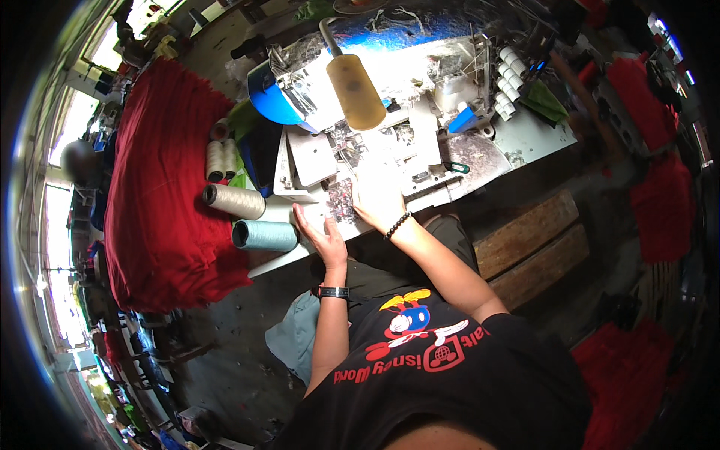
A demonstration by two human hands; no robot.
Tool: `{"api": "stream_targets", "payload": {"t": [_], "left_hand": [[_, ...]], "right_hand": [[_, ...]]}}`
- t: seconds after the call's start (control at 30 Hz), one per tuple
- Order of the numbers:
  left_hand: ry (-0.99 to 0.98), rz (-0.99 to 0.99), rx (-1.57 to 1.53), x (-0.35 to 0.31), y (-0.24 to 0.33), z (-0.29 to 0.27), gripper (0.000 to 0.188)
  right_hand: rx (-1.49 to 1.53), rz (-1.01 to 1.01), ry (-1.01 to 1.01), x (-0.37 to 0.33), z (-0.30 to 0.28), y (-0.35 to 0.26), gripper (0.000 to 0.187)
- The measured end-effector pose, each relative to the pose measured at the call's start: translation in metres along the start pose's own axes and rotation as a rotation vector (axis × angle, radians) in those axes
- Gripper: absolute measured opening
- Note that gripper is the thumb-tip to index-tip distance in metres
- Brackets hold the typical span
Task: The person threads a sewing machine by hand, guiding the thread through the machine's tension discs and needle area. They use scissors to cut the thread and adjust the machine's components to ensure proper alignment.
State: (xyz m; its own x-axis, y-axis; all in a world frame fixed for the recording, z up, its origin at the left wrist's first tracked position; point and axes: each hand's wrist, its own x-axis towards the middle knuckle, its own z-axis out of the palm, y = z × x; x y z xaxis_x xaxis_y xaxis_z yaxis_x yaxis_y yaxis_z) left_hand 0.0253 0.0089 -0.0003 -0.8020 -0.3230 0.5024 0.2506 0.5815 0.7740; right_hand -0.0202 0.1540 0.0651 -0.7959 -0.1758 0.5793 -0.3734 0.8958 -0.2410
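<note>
My left hand (pixel 328 241) is open at the table's front edge, thumb and fingers apart, beside a pale blue thread cone (pixel 265 235). My right hand (pixel 379 199) reaches into the strongly lit middle of a white sewing machine (pixel 420 139). Glare washes out its fingers, so I cannot make out their grip. A thin, slender piece (pixel 346 160) shows just beyond its fingertips; whether they touch it is unclear. Under that hand lies a patch of dark lint and scraps (pixel 342 201). A white cover plate (pixel 313 159) sits to the left of the machine's middle.
A big heap of red cloth (pixel 169 187) stands at the left, with a cream thread cone (pixel 234 201) beside it. A yellowish lamp head (pixel 355 91) hangs over the machine. White spools (pixel 510 79) line its right side. A wooden bench (pixel 532 234) stands at the right.
</note>
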Motion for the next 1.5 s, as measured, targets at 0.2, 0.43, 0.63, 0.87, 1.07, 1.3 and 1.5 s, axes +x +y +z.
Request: {"api": "stream_targets", "payload": {"t": [0.2, 0.43, 0.63, 0.87, 1.07, 1.3, 1.5], "left_hand": [[-0.011, -0.002, 0.003, 0.001, 0.005, 0.001, 0.065], [-0.006, 0.002, 0.002, 0.001, 0.003, 0.0, 0.066], [-0.02, -0.015, -0.002, 0.0, 0.002, -0.001, 0.068], [-0.013, -0.005, 0.022, 0.001, 0.003, 0.0, 0.067], [-0.008, 0.023, 0.009, -0.001, 0.0, 0.0, 0.067], [-0.009, -0.008, 0.005, 0.0, 0.003, 0.0, 0.066], [-0.011, 0.016, 0.007, 0.0, 0.001, -0.001, 0.067]], "right_hand": [[-0.003, -0.016, -0.122, 0.002, 0.021, -0.004, 0.022], [0.101, 0.065, -0.085, 0.007, -0.002, -0.006, 0.018], [0.108, 0.052, -0.043, -0.002, 0.003, -0.001, 0.017], [-0.033, -0.047, 0.004, 0.004, 0.007, 0.001, 0.021], [0.533, 0.45, -0.244, 0.017, 0.002, -0.011, 0.025], [0.588, 0.45, -0.283, 0.022, -0.003, 0.001, 0.027], [0.452, 0.44, -0.312, 0.011, -0.006, 0.004, 0.025]]}}
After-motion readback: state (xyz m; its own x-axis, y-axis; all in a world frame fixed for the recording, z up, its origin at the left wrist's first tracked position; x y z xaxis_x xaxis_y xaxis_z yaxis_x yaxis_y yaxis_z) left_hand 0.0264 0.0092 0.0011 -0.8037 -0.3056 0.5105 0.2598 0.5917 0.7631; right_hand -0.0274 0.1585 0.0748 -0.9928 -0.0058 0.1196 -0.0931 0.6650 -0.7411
